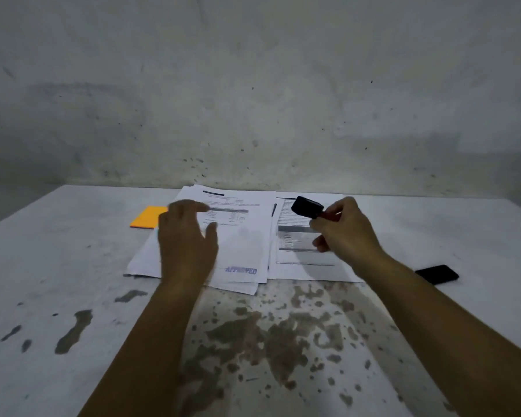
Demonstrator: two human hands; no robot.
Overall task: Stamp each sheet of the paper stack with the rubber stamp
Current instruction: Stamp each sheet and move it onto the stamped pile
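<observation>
On the white, stained tabletop (73,254), against a grey wall (253,85), lie two groups of printed sheets side by side. The left pile (244,245) is loosely fanned, and its top sheet bears a blue "APPROVED" mark (241,270) near its front right corner. The right stack (306,263) sits just beside it, its top sheet printed with text and grey table bands, with no stamp mark visible on the part that shows.

The left hand (187,245) is over the left part of the fanned pile, palm down, with its fingers (190,206) straight and slightly spread and the thumb held out to the side; whether it touches the paper cannot be told. It holds nothing.

The right hand (346,233) is raised over the far part of the right stack. Its fingers (322,224) are curled and clamped on the stamp (307,207), a black block with a red part showing at the grip. The stamp is held above the paper, tilted, with its black end pointing left toward the fanned pile.

An orange pad (148,217) lies flat at the left of the pile, partly hidden by the left hand. A black phone (437,274) lies flat on the tabletop to the right of the right forearm, apart from the papers.
</observation>
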